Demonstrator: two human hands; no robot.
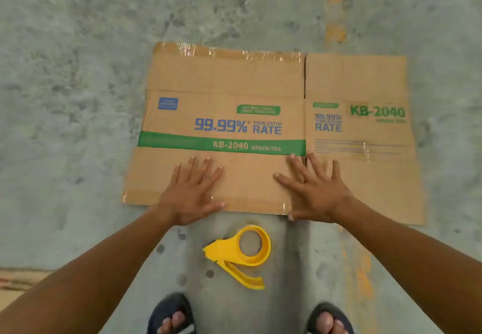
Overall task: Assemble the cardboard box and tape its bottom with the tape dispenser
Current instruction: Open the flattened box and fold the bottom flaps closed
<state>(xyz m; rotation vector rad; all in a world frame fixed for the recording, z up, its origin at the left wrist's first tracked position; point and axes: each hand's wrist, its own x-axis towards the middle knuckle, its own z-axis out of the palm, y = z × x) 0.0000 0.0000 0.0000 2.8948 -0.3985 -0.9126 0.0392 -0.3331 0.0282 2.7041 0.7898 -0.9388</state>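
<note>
Here one flattened cardboard box point(260, 130) lies on the concrete floor point(78, 98), two hands, left point(191, 195) and right point(317, 192), spread flat on its near edge, one yellow tape dispenser point(241, 252) just below.

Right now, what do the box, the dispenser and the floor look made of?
Flattened box: brown corrugated cardboard by its look, matte, printed green and blue, with shiny clear tape strips along the edges. Tape dispenser: yellow, smooth, moulded shape, likely plastic. Floor: grey, mottled and rough, probably bare concrete.
</note>
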